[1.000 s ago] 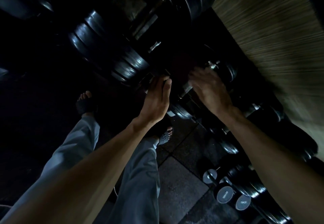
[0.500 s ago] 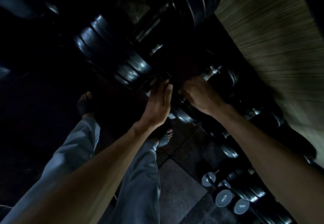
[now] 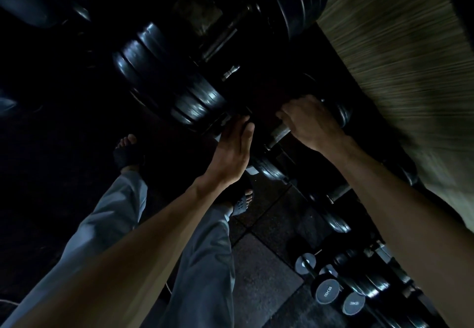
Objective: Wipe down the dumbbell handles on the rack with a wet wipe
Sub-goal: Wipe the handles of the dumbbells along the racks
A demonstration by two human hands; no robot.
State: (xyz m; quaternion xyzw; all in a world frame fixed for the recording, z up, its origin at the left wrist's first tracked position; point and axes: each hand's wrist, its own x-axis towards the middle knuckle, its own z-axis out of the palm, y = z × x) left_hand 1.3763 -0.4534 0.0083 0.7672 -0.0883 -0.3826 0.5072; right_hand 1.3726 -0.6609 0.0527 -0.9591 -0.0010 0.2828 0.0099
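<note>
Right hand (image 3: pixel 311 122) is curling its fingers round the metal dumbbell handle (image 3: pixel 279 132) on the rack (image 3: pixel 341 191), knuckles up, next to the dark weight head (image 3: pixel 342 117) at the wall-side end. Wet wipe isn't visible; likely tucked under the palm against the bar, but too dark to confirm. Left hand (image 3: pixel 232 153) is reaching in with fingers straight and together, tips touching or just beside the big stacked plates (image 3: pixel 184 101) at the rack's front edge, holding nothing I can see, probably bracing. More dumbbells are sitting further along the rack, small grey-capped ones (image 3: pixel 324 294) near the far end, so by my read most handles are still to do. For this step: keep the wrap all the way round the bar, twist while sliding from one head to the other so the knurling gets covered, and don't stop short at the collars. Risk: the dumbbell rolling in its cradle, so the left hand should be steadying it. Grey trousers (image 3: pixel 200 250) and sandalled feet (image 3: pixel 128 153) are on the tiled floor (image 3: pixel 259 279) below.
</note>
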